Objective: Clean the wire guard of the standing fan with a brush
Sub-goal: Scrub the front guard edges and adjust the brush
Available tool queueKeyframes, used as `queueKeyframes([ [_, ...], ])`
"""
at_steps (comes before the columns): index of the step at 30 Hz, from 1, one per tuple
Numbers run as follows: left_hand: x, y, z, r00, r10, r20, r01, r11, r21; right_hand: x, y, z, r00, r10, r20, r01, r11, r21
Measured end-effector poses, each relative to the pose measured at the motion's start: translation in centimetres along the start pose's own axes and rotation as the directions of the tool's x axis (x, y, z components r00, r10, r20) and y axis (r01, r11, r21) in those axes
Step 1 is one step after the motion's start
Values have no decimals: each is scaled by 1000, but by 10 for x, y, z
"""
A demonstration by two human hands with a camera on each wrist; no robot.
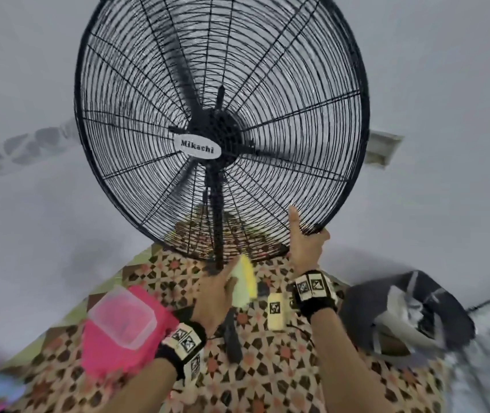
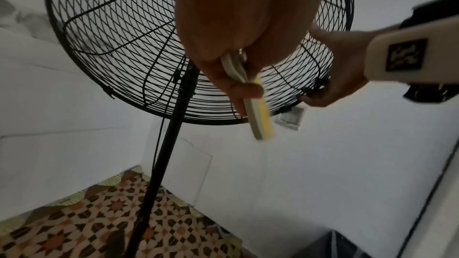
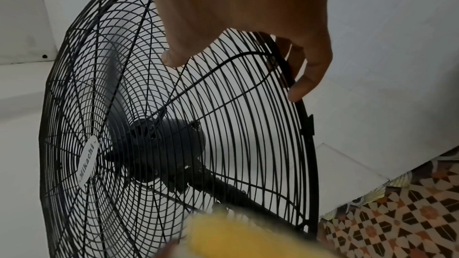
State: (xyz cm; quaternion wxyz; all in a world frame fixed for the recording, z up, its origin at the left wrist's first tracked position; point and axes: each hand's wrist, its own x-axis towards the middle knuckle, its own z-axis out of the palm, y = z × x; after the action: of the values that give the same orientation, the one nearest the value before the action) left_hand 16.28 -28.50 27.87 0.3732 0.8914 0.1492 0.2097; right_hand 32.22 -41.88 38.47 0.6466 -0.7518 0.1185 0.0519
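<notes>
Nearest, left hand [image 1: 212, 289] curled round the pale handle of the brush [image 1: 245, 281], yellow bristles turned toward the fan, just below the lowest arc of the wire guard [image 1: 148, 93] and, by the look of it, not yet touching. Just beyond, right hand [image 1: 304, 244] clamped on the guard's lower right rim, thumb laid over the front wires, fingers hooked behind. Farther back, the black pole [image 1: 216, 222] running down to the patterned floor [image 1: 282, 368]; pink tub [image 1: 121, 323] at left, plain wall [image 1: 29, 219] behind.

Best done, probably, with the rim held firm so the head neither swings nor tilts. Bristles pressed lightly into the gaps, stroked along the ring wires from rim toward the badged hub [image 1: 199, 147]. Short passes, light pressure, since thin wires may flex. Grip shifted round the rim section by section.
</notes>
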Motion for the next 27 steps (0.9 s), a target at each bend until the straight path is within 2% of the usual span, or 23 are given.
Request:
queueKeyframes([
  [2, 0, 1, -6, 994, -19, -110, 13, 998, -60, 1, 1, -1, 1000, -12, 5, 12, 1000, 3],
  [4, 7, -1, -8, 988, -52, -148, 39, 995, -87, 2, 1, 0, 1000, -19, 4, 19, 1000, 11],
  [8, 14, 1, 2, 987, -94, -131, 88, 995, -53, 3, 2, 3, 1000, -13, -2, 13, 1000, 23],
  [10, 9, 2, 11, 995, -74, -68, 71, 997, -40, 4, 3, 3, 1000, -14, -4, 14, 999, 32],
  [12, 3, -2, 19, 989, -145, -29, 142, 985, -96, 5, 5, 2, 1000, -17, 2, 16, 999, 39],
  [15, 7, 1, 26, 930, -368, -11, 360, 916, -179, 7, 5, 3, 1000, -11, 7, 11, 999, 43],
  [17, 14, 10, 32, 852, -515, 97, 522, 821, -231, 7, 6, 4, 1000, -4, 3, 4, 999, 47],
  [19, 21, 17, 39, 780, -593, 199, 624, 722, -298, 6, 6, 5, 1000, -16, -7, 17, 999, 51],
  [22, 32, 13, 47, 711, -641, 290, 701, 679, -220, 7, 7, 6, 999, -27, -32, 28, 999, 29],
  [23, 33, 6, 50, 703, -640, 310, 706, 677, -206, 8, 8, 6, 999, -28, -36, 29, 999, 21],
  [25, 36, -24, 64, 725, -630, 280, 684, 707, -178, 9, 8, 6, 999, -34, -33, 34, 999, 24],
  [27, 35, -28, 63, 734, -629, 257, 673, 726, -142, 9, 8, 7, 999, -29, -24, 30, 999, 21],
])
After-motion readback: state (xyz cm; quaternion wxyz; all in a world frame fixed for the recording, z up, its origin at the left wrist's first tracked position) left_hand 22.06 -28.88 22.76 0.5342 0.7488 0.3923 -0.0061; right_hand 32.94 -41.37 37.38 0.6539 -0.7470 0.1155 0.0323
